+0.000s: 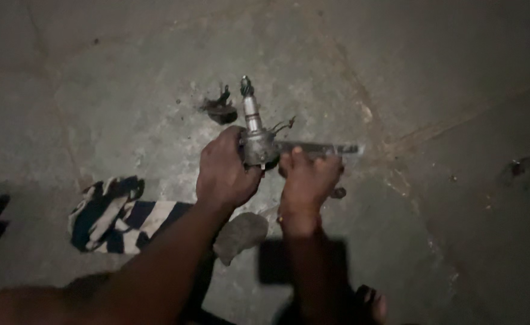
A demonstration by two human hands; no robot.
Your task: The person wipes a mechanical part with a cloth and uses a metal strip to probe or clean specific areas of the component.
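Grey concrete floor (397,253), stained and cracked, carries everything in view. At centre a metal shaft assembly (254,129) is held just above the floor: a round housing at its near end, a slim polished shaft rising from it toward the far side, and a small dark gear at the far tip. Its long axis runs near to far, leaning slightly left at the tip, and it points away from the person. The left hand (223,171) is closed around the left side of the housing, fingers wrapped on it, so this hand is the nearer one and bears the part. The right hand (306,180) is closed on a flat metal bar (322,148), thumb on top; the bar lies left to right, across the shaft's axis, its left end meeting the housing and its right end free. Thin wires stick out to the right of the housing. A dark small part (220,108) lies on the floor just left of the shaft tip. A striped cloth (117,216) lies to the near left, a grey stone (241,236) near the left forearm, and a small dark fitting (338,192) just right of the right hand. A dark flat rectangle near the right wrist cannot be identified.
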